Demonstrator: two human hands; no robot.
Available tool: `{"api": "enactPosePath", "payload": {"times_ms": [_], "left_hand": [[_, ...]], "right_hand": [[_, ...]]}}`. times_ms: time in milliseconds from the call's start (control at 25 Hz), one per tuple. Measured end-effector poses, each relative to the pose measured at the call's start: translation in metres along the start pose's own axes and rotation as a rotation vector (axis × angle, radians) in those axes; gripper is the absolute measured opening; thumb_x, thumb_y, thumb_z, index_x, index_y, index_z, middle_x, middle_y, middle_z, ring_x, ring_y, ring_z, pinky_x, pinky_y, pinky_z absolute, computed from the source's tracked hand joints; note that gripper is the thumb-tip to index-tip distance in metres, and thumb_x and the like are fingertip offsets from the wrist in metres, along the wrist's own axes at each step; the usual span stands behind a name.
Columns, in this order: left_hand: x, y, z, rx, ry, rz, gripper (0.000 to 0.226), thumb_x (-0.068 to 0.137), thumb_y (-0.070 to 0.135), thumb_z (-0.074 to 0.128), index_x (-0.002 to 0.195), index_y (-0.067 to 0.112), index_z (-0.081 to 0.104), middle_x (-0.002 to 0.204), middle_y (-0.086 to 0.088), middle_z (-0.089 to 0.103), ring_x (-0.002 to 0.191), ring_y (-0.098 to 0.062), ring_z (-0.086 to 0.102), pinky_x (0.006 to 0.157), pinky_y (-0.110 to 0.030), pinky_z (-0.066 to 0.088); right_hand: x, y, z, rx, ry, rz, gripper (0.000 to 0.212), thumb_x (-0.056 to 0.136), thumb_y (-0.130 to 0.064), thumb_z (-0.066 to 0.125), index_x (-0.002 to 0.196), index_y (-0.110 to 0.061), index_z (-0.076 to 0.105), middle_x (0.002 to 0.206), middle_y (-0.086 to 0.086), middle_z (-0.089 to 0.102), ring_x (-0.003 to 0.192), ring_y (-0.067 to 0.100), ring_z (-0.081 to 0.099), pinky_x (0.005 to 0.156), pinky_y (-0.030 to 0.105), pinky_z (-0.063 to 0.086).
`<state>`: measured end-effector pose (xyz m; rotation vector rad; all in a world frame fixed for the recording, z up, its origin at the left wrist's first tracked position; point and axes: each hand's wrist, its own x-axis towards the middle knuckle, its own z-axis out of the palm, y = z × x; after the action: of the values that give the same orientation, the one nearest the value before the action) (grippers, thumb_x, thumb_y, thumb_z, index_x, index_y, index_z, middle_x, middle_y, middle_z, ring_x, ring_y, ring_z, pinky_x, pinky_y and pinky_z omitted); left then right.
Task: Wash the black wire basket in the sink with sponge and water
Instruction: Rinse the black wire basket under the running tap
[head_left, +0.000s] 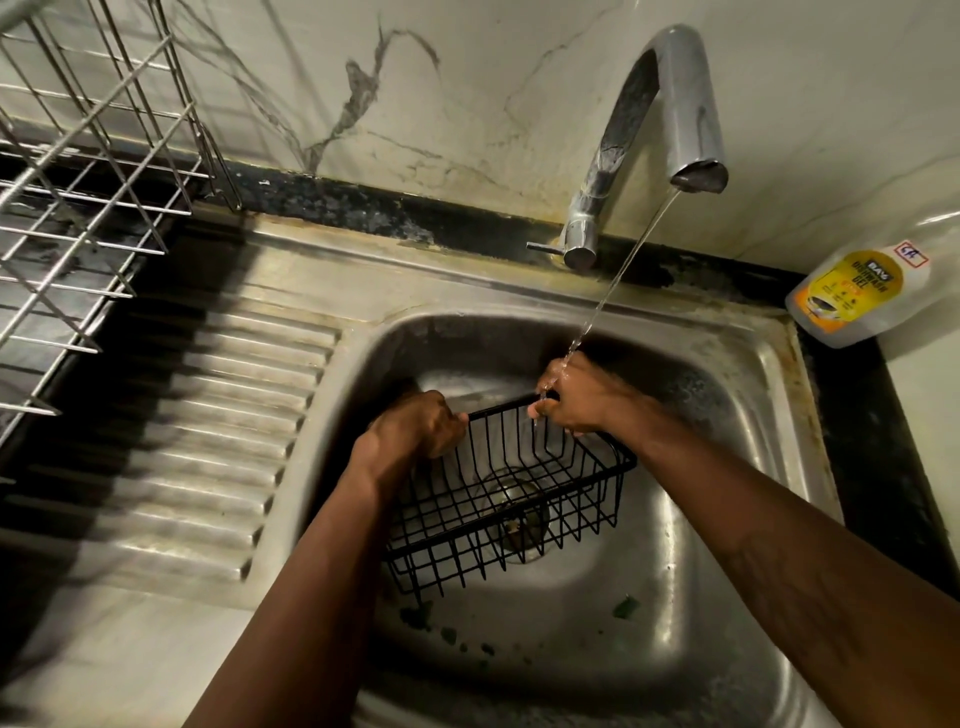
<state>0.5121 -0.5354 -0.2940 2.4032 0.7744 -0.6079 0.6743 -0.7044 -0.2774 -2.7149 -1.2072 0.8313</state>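
Note:
The black wire basket (511, 499) is held tilted over the drain inside the steel sink (769, 415). My left hand (415, 423) grips the basket's far left rim corner. My right hand (576, 397) grips the far right part of the rim, right under the water. A thin stream of water (618, 275) runs from the chrome tap (670, 109) onto my right hand. No sponge shows in view.
A ribbed steel drainboard (208, 415) lies left of the basin. A silver wire dish rack (78, 182) stands at the far left. A dishwash gel bottle (857, 288) lies on the counter at right. Green scraps (626, 607) dot the sink floor.

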Motion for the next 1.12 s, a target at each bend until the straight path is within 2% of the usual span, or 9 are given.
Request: {"api": "enactPosePath", "payload": {"times_ms": [200,360,520,640,720,800,920,1040,1120], "left_hand": [[-0.007,0.008,-0.011,-0.023,0.003,0.109,0.038,0.099,0.046,0.052,0.113,0.019,0.074,0.114,-0.005,0.071,0.1,-0.023,0.066,0.084,-0.026,0.05],[-0.011,0.021,-0.012,-0.048,0.009,0.236,0.031,0.099,0.044,0.053,0.087,0.021,0.07,0.1,-0.003,0.07,0.091,-0.021,0.064,0.079,-0.025,0.047],[-0.015,0.028,-0.015,-0.084,0.027,0.252,0.019,0.093,0.03,0.057,0.096,0.016,0.069,0.1,-0.009,0.07,0.093,-0.027,0.066,0.078,-0.031,0.054],[-0.017,0.029,-0.013,-0.097,0.041,0.197,0.03,0.087,0.029,0.057,0.103,0.007,0.07,0.104,-0.011,0.07,0.098,-0.027,0.067,0.078,-0.026,0.052],[-0.014,0.026,-0.013,-0.166,-0.037,0.152,0.029,0.081,0.031,0.058,0.087,0.008,0.075,0.087,-0.003,0.076,0.085,-0.019,0.072,0.08,-0.025,0.056],[-0.013,0.024,-0.013,-0.177,-0.05,0.136,0.024,0.082,0.038,0.062,0.072,0.018,0.071,0.072,0.004,0.073,0.073,-0.013,0.069,0.078,-0.026,0.058],[-0.012,0.022,-0.002,-0.018,0.145,0.195,0.035,0.081,0.054,0.064,0.091,0.021,0.068,0.086,-0.001,0.071,0.081,-0.021,0.068,0.075,-0.029,0.057],[-0.011,0.029,0.014,0.025,0.205,0.274,0.036,0.088,0.04,0.058,0.114,0.015,0.064,0.108,-0.011,0.069,0.098,-0.031,0.065,0.081,-0.033,0.052],[-0.011,0.038,0.021,0.006,0.188,0.267,0.033,0.09,0.031,0.058,0.117,0.012,0.065,0.114,-0.015,0.068,0.103,-0.035,0.064,0.084,-0.035,0.051]], "right_hand": [[-0.003,-0.004,-0.003,0.145,0.008,-0.048,0.022,0.085,-0.038,0.079,0.1,-0.023,0.072,0.097,-0.004,0.062,0.074,0.01,0.064,0.064,0.029,0.053],[-0.009,-0.011,0.002,0.244,0.098,-0.131,0.006,0.09,-0.04,0.072,0.093,-0.035,0.071,0.087,-0.011,0.067,0.085,0.008,0.063,0.076,0.033,0.054],[-0.012,-0.012,0.025,0.196,0.213,-0.119,0.033,0.094,-0.043,0.066,0.125,-0.033,0.063,0.099,0.0,0.071,0.089,0.015,0.067,0.081,0.039,0.06],[-0.022,-0.015,0.038,0.283,0.286,-0.137,0.047,0.098,-0.035,0.064,0.143,-0.026,0.054,0.114,0.007,0.073,0.102,0.02,0.07,0.09,0.032,0.055],[-0.03,-0.011,0.042,0.276,0.375,-0.106,0.032,0.101,-0.035,0.06,0.131,-0.025,0.066,0.114,0.003,0.074,0.1,0.02,0.07,0.083,0.028,0.053],[-0.029,-0.01,0.045,0.035,0.511,-0.211,0.027,0.1,-0.037,0.055,0.113,-0.023,0.075,0.095,0.003,0.077,0.078,0.024,0.073,0.064,0.032,0.055],[-0.013,-0.016,0.042,-0.153,0.535,-0.472,0.037,0.094,-0.033,0.044,0.102,-0.013,0.074,0.078,0.007,0.074,0.056,0.031,0.067,0.051,0.034,0.054],[-0.004,-0.024,0.024,-0.298,0.392,-0.51,0.031,0.097,-0.036,0.041,0.103,-0.018,0.066,0.087,0.006,0.071,0.071,0.033,0.068,0.063,0.04,0.055],[-0.006,-0.022,0.026,-0.313,0.292,-0.448,0.024,0.1,-0.034,0.045,0.116,-0.024,0.06,0.095,0.005,0.071,0.086,0.032,0.068,0.076,0.041,0.053]]}}
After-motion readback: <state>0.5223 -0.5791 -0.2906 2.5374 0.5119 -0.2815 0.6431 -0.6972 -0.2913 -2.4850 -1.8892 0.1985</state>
